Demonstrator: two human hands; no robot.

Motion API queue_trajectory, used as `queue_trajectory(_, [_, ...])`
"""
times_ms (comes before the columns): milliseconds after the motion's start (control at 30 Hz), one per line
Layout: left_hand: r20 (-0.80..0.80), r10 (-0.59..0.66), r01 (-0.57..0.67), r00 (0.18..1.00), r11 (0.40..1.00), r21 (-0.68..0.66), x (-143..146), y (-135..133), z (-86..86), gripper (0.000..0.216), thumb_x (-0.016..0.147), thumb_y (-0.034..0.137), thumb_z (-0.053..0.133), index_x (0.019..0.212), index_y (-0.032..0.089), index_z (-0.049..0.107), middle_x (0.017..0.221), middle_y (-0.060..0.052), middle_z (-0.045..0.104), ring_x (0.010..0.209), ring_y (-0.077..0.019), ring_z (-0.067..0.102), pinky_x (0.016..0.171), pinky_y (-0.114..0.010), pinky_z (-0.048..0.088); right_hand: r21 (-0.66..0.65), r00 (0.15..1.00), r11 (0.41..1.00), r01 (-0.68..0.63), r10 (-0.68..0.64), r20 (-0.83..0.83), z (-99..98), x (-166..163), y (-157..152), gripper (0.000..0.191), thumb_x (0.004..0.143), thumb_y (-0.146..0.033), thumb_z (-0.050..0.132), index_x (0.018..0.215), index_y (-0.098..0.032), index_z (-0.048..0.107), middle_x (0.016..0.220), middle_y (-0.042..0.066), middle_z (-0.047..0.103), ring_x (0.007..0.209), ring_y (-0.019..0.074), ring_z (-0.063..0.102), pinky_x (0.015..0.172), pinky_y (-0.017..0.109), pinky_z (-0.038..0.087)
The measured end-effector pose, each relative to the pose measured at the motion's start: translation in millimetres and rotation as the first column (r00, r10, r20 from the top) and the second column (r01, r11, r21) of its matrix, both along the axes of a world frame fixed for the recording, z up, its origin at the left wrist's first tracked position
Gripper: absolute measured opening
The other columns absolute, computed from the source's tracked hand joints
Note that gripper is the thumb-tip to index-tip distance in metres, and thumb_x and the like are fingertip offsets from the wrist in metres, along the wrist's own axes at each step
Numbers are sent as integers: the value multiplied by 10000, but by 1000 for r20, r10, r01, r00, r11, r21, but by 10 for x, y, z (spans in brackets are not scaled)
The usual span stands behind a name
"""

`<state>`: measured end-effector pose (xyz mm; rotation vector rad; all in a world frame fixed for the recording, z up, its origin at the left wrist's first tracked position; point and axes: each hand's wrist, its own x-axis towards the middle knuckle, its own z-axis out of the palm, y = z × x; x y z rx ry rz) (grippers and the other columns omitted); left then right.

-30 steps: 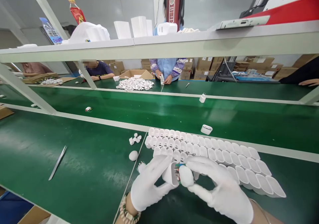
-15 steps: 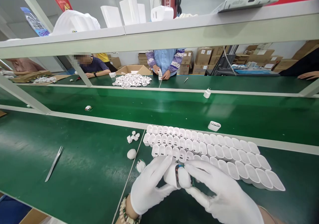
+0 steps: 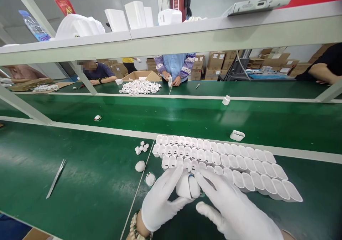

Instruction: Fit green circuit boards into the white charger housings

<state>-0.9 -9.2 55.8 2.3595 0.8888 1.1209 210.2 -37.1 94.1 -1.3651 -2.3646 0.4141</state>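
My left hand (image 3: 166, 197), in a white glove, grips a white charger housing (image 3: 184, 186) between thumb and fingers. A rounded white part (image 3: 194, 187) sits at the housing's right-hand mouth, with a dark strip at the seam. My gloved right hand (image 3: 227, 201) is beside it with thumb and fingers apart. Its fingertips are close to the part; whether they touch is unclear. Just beyond both hands stand rows of open white housings (image 3: 201, 156). Left of my left hand lie a white piece with metal pins (image 3: 150, 179) and a smooth white rounded piece (image 3: 140, 166).
Tweezers (image 3: 56, 179) lie on the left bench beyond some small white pieces (image 3: 141, 147). A green conveyor belt (image 3: 160, 115) carries a plug (image 3: 226, 100) and a housing (image 3: 237, 135). A shelf beam (image 3: 165, 38) crosses above. Across the belt, a co-worker's hands (image 3: 171, 79) handle a white item.
The rounded white part is closer into the housing and less of the dark strip shows. My right thumb has moved away from it. Items on the belt have shifted right.
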Motion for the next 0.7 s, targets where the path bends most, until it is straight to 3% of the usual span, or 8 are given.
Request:
queue_trajectory(67, [9,36,-36,999,999,-34,4,-6,-20,781,858,210,674,1495,215,221,1237,-110,597,1141,-233,551,945,-362,485,133,999,990,41,-41,-6,-75,-38,-36,587,775,-184,587,1330,-268,417,1235,119,589,1000,331,638,703,433,597])
queue_trajectory(167, [24,92,-92,995,996,-19,4,-13,-75,785,847,252,690,1489,237,238,1248,-97,605,1147,-239,558,941,-356,492,262,995,960,99,-94,-32,-217,-109,-65,799,781,-170,564,1493,-208,205,1342,164,533,1127,361,595,802,455,597])
queue_trajectory(300, [29,153,-153,988,988,-17,10,-18,-101,792,826,271,712,1479,254,264,1254,-80,610,1122,-236,580,949,-355,499,246,998,968,52,-61,29,-341,-173,-58,948,753,-139,574,1535,-145,37,1454,183,415,1276,368,476,926,475,552])
queue_trajectory(433, [26,125,-124,992,992,-39,34,-26,-60,729,827,247,708,1448,262,325,1215,-61,636,1064,-223,610,924,-350,518,164,997,985,52,-59,41,-382,-226,-78,1032,720,-116,608,1533,-139,-26,1523,175,303,1340,358,398,959,466,533])
queue_trajectory(567, [38,145,-143,989,988,-58,36,-44,-74,756,815,275,719,1452,264,312,1210,-74,637,1065,-246,616,934,-388,519,112,998,993,38,-32,-55,-352,-227,-65,978,761,-138,618,1532,-192,18,1500,166,357,1316,336,436,960,466,530])
queue_trajectory(700, [109,71,-57,992,991,-122,35,-61,-66,757,822,235,691,1462,252,286,1268,-87,606,1108,-247,606,973,-385,502,85,958,995,-49,71,-279,-240,-106,41,613,888,-325,586,1439,-275,321,1378,118,511,1243,286,509,1002,465,487])
